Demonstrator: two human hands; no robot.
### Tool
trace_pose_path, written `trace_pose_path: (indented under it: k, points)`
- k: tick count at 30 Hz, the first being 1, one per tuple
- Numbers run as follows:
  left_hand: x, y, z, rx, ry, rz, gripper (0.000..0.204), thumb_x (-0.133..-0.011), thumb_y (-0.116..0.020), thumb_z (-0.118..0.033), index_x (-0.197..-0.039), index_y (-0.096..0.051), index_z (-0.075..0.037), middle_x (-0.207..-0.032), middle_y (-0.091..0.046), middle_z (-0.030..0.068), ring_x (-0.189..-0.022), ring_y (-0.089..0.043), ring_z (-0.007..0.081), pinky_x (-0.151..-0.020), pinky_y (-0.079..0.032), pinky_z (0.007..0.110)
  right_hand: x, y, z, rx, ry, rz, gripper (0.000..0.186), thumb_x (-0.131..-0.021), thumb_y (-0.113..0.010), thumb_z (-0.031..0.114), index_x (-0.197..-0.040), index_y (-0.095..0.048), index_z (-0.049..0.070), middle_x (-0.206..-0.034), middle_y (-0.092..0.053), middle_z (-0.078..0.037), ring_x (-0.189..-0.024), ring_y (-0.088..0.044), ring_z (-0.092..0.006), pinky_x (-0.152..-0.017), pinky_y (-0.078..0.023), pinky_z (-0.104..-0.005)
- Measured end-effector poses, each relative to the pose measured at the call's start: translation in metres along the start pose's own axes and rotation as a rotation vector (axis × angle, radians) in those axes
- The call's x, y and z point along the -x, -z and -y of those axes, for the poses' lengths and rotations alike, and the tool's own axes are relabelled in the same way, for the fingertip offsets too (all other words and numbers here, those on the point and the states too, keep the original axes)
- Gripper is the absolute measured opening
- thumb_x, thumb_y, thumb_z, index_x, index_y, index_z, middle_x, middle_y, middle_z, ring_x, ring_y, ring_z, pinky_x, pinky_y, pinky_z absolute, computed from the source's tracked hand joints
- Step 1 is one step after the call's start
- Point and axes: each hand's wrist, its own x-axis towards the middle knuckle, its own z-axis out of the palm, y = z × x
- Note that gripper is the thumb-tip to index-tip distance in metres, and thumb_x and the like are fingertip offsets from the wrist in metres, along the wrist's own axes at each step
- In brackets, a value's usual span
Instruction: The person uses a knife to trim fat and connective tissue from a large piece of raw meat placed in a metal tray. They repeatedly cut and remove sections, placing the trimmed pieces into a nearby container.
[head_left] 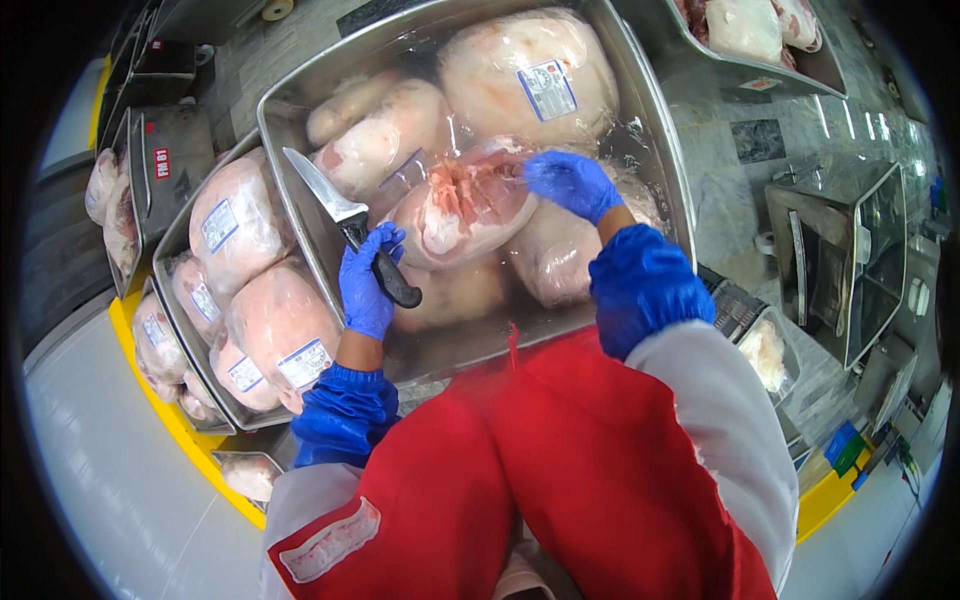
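Note:
My gloved left hand (368,285) is closed round the black handle of a knife (325,190), whose broad blade points up and to the left over the rim of a steel tub (668,120). In the tub lies a raw cut of meat (455,215), pink and red on top, in clear plastic film (512,150). My gloved right hand (572,185) is at the right end of this cut, its fingers bent together on the film. Around the cut are more pale pieces of meat, among them a large wrapped piece (530,75) with a white and blue label.
A second steel tub (180,290) on the left holds several wrapped, labelled pieces. Another metal bin (690,60) with meat stands at the top right. A steel box-like cart (835,260) is on the right. Tiled floor (735,190) shows between them.

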Motion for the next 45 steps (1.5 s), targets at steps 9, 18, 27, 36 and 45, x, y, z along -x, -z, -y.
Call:
trace_pose_path:
  k: [9, 18, 27, 36, 45]
  points:
    - [-0.006, -0.031, 0.008, 0.019, 0.02, -0.05, 0.022, -0.085, -0.055, -0.016, -0.102, -0.055, -0.003, -0.098, -0.062, 0.0096, -0.089, -0.06, 0.0223, -0.081, -0.046, 0.034, 0.0, 0.053, 0.026, 0.83, 0.475, -0.528, 0.024, -0.08, -0.059, 0.015, -0.099, -0.06, 0.002, -0.091, -0.063, -0.01, -0.083, -0.06, -0.02, -0.075, -0.048, -0.0297]
    - [0.004, -0.046, 0.028, -0.001, 0.021, -0.112, 0.024, -0.085, -0.055, -0.018, -0.102, -0.056, -0.001, -0.1, -0.062, 0.0113, -0.093, -0.059, 0.0242, -0.085, -0.044, 0.037, 0.001, -0.05, -0.063, 1.33, 0.759, -0.079, 0.021, -0.078, -0.061, 0.017, -0.094, -0.06, 0.003, -0.079, -0.06, -0.011, -0.077, -0.059, -0.021, -0.068, -0.047, -0.0346]
    - [-0.019, -0.06, 0.033, -0.123, -0.013, 0.041, 0.022, -0.083, -0.054, -0.016, -0.098, -0.061, -0.001, -0.095, -0.063, 0.009, -0.084, -0.06, 0.019, -0.075, -0.046, 0.031, 0.17, 0.079, 0.049, 0.415, 0.245, -0.278, 0.014, -0.083, -0.058, 0.011, -0.091, -0.06, 0.0, -0.08, -0.061, -0.008, -0.069, -0.058, -0.0127, -0.061, -0.048, -0.0241]
    - [-0.077, -0.082, 0.054, -0.077, 0.201, 0.164, 0.036, -0.09, -0.046, -0.026, -0.113, -0.053, 0.001, -0.114, -0.056, 0.012, -0.104, -0.053, 0.0221, -0.094, -0.037, 0.034, 0.654, 0.392, -0.074, 1.284, -0.74, -1.843, 0.046, -0.084, -0.046, 0.018, -0.127, -0.042, 0.004, -0.101, -0.062, -0.019, -0.09, -0.061, -0.0291, -0.079, -0.047, -0.0402]
    - [-0.028, -0.146, 0.065, -0.317, -0.151, 0.435, 0.02, -0.085, -0.054, -0.017, -0.1, -0.059, -0.004, -0.088, -0.062, 0.0018, -0.079, -0.056, 0.0123, -0.075, -0.043, 0.025, 0.305, 0.129, 0.029, 1.117, 0.418, -0.955, 0.021, -0.081, -0.061, 0.018, -0.095, -0.064, 0.002, -0.087, -0.065, -0.014, -0.08, -0.062, -0.0219, -0.073, -0.047, -0.0315]
